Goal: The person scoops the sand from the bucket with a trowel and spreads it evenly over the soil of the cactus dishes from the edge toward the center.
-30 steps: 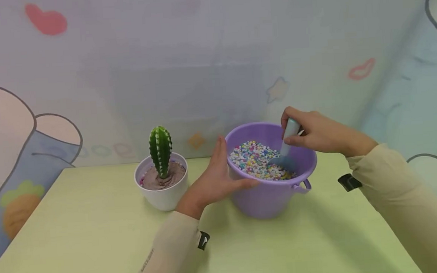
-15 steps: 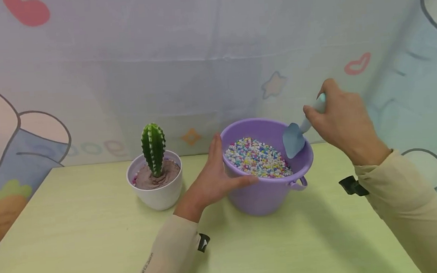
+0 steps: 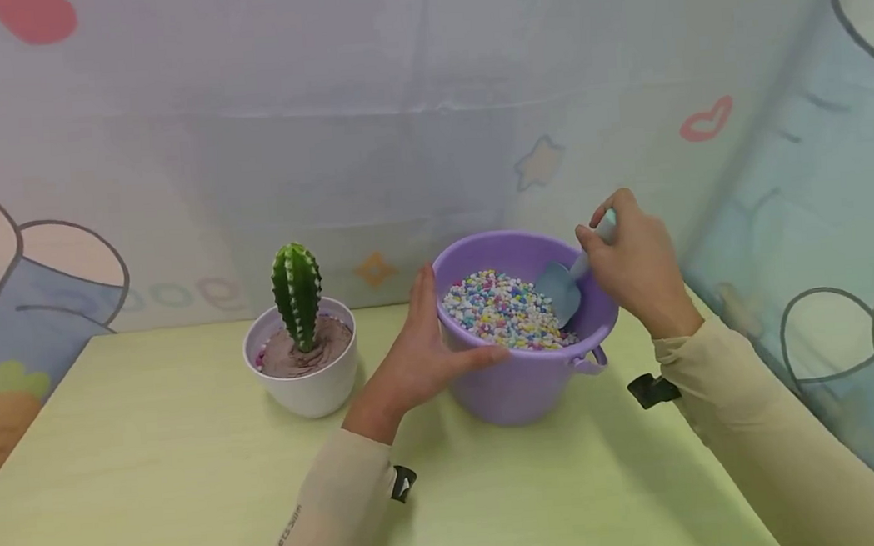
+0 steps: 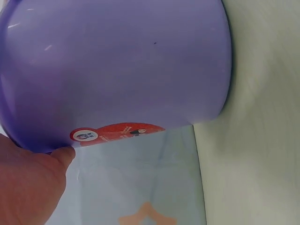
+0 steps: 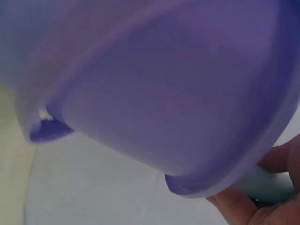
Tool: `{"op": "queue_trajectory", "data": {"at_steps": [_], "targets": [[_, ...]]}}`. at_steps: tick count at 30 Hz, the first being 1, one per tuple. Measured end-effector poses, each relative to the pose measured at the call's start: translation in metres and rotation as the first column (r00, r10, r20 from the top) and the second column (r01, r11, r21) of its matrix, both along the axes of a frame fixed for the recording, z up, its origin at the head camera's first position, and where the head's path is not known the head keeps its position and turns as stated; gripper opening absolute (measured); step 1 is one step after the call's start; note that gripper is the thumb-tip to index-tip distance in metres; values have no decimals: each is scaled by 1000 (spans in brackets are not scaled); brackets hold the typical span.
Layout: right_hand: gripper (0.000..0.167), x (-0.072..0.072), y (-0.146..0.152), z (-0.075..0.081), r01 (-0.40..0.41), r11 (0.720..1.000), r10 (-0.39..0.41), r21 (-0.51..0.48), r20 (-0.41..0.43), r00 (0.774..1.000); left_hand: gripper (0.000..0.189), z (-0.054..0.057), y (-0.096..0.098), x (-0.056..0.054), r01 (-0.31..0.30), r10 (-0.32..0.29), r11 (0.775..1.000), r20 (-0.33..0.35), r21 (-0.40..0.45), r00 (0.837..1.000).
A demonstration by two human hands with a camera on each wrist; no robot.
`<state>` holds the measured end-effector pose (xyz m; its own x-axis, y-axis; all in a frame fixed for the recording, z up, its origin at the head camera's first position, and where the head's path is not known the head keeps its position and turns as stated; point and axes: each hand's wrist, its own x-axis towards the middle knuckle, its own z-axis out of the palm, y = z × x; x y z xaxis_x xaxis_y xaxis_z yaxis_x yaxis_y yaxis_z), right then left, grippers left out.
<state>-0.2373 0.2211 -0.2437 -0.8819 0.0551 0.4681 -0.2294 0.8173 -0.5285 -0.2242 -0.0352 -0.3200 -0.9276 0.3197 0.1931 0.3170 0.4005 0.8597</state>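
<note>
- Scoop [image 3: 556, 292] moved down-left onto beads [image 3: 493, 307] since earlier frame; right hand [image 3: 635, 265] grips handle.
- Left hand [image 3: 423, 359], fingers straight, against bucket's [image 3: 512, 389] left rim.
- Pot [image 3: 311, 393] apart at left, near table's [image 3: 157, 490] back edge.
- Red bucket label [image 4: 117, 133], print unreadable.

At two o'clock on the purple bucket [image 3: 515, 389], your right hand [image 3: 635, 265] is hiding part of the scoop [image 3: 558, 293]; in your right wrist view, which is blurring at ten o'clock, the bucket is blocking most of it. Your left hand [image 4: 30, 185] is being cut off at eight o'clock, and the red label [image 4: 126, 132] is showing print too small to read.
</note>
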Motion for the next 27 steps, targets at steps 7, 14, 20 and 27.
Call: {"op": "queue_trajectory", "data": {"at_steps": [7, 14, 20, 27], "targets": [[34, 15, -2, -11, 10, 980, 4, -199, 71, 997, 139, -2, -2, 0, -4, 4, 1000, 0, 17, 1000], [26, 16, 2, -3, -136, 860, 125, -492, -56, 991, 139, -1, -2, 1, 11, -11, 1000, -11, 12, 1000], [24, 6, -4, 17, -138, 925, 78, -353, -180, 981, 139, 2, -4, 0, 15, -15, 1000, -21, 4, 1000], [19, -4, 1, 3, -244, 965, 227, -98, -156, 961, 139, 2, -2, 0, 27, -26, 1000, 12, -14, 1000]]}}
